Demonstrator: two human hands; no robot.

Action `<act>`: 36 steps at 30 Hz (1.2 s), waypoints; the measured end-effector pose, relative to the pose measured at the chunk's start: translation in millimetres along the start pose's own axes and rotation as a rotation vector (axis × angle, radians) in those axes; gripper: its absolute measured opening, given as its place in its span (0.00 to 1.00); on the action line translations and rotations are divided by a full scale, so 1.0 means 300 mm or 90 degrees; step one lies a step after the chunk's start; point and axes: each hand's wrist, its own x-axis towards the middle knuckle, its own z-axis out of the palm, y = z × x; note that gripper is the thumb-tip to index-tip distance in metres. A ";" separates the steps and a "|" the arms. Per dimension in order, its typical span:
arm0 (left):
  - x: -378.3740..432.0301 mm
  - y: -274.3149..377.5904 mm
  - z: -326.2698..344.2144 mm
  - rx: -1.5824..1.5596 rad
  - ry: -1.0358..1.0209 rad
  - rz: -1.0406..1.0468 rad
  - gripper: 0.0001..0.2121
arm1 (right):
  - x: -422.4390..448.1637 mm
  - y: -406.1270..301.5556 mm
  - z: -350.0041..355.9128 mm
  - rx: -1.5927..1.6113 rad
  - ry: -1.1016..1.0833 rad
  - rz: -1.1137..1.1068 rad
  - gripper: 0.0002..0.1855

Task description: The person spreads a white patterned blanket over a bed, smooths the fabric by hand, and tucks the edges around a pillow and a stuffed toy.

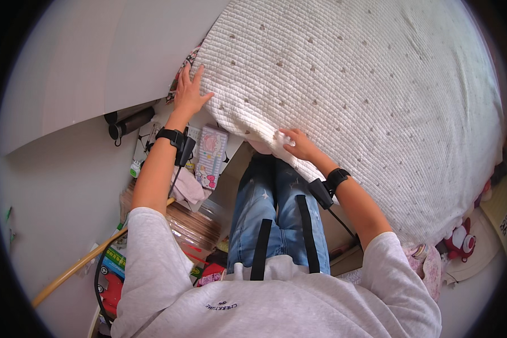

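Note:
A white quilted bedspread [342, 84] with small scattered brown motifs spreads across the bed before me. On its left edge lies my left hand [189, 92], fingers spread apart and palm down, near a strip of dark floral fabric [181, 78]. My right hand [301, 145] touches the bunched near edge of the bedspread, its fingers bent; whether they pinch the cloth is not plain. The near hem forms a thick fold between the two hands. Both wrists wear black straps with small black devices.
A pale panel [88, 63] borders the bed at left. Beside my legs are a printed pencil case [211, 156], a pink cloth [188, 186] and black cylinders [131, 123]. A wooden pole [76, 268] slants at lower left. A red plush toy [460, 241] lies at right.

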 end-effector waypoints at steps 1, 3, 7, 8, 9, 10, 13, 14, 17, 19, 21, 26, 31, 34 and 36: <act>0.010 -0.024 0.026 -0.097 -0.017 -0.040 0.38 | 0.003 0.004 0.000 -0.007 -0.005 0.019 0.30; 0.041 -0.092 0.100 -0.288 -0.050 -0.120 0.39 | 0.014 0.009 0.011 -0.021 -0.015 0.056 0.30; 0.109 -0.237 0.130 -0.542 -0.152 -0.221 0.36 | 0.058 -0.083 0.024 -0.093 -0.054 0.179 0.28; 0.113 -0.234 0.116 -0.714 -0.200 -0.197 0.32 | 0.065 -0.089 0.019 -0.078 -0.047 0.179 0.25; 0.110 -0.193 0.117 -0.570 -0.178 -0.182 0.31 | 0.058 -0.052 0.018 -0.028 -0.057 0.183 0.25; 0.124 -0.154 0.100 -0.425 -0.143 -0.161 0.30 | 0.063 -0.009 0.015 0.020 -0.060 0.180 0.24; 0.031 0.033 0.068 -0.062 0.083 -0.077 0.30 | 0.045 -0.003 0.028 0.036 -0.011 0.166 0.22; -0.007 0.100 0.054 -0.017 0.118 0.059 0.31 | 0.041 -0.001 0.024 0.021 -0.001 0.169 0.22; -0.138 0.216 0.077 -0.016 -0.075 0.256 0.34 | 0.037 -0.020 0.029 -0.014 0.020 0.200 0.22; -0.191 0.197 0.128 0.105 -0.164 0.269 0.35 | 0.019 -0.084 0.039 -0.071 0.051 0.233 0.22; -0.188 0.170 0.163 0.082 -0.136 0.255 0.33 | -0.061 -0.091 0.112 -0.239 0.178 0.122 0.25; -0.152 0.258 0.156 0.235 -0.239 0.180 0.27 | -0.458 0.056 0.238 -0.317 0.147 0.209 0.26; -0.313 0.448 0.216 0.088 -0.330 0.410 0.24 | -1.037 0.376 0.311 -0.030 0.119 0.503 0.17; -0.382 0.372 0.200 0.251 -0.483 0.325 0.18 | -1.161 0.195 0.297 0.566 0.410 0.630 0.13; -0.368 0.402 0.208 0.275 -0.519 0.380 0.13 | -1.354 0.157 0.353 0.686 0.550 0.569 0.12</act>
